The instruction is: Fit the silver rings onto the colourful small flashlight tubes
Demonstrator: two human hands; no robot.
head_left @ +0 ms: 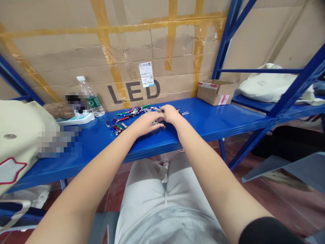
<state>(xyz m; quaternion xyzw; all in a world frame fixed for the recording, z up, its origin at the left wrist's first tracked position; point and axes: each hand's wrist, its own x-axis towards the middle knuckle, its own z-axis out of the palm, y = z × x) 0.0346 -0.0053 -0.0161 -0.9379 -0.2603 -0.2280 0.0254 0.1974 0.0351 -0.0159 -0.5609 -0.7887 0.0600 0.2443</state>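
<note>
Small shiny cylinders, like pen-sized torches in red, green, blue and purple, lie scattered on the blue shelf. My left hand curls over the front of this pile, with small silvery pieces between its thumb and fingers; whether it grips them is too small to tell. Close against it, my right hand has bent fingers closed around a slim silver cylinder. Its fingertips are partly hidden behind the left hand. A white cord loop lies just right of the right hand.
Behind the pile stands a large taped carton. On the left are a water bottle, a white power strip and a cream bag. A small open cardboard box sits right, near a blue upright.
</note>
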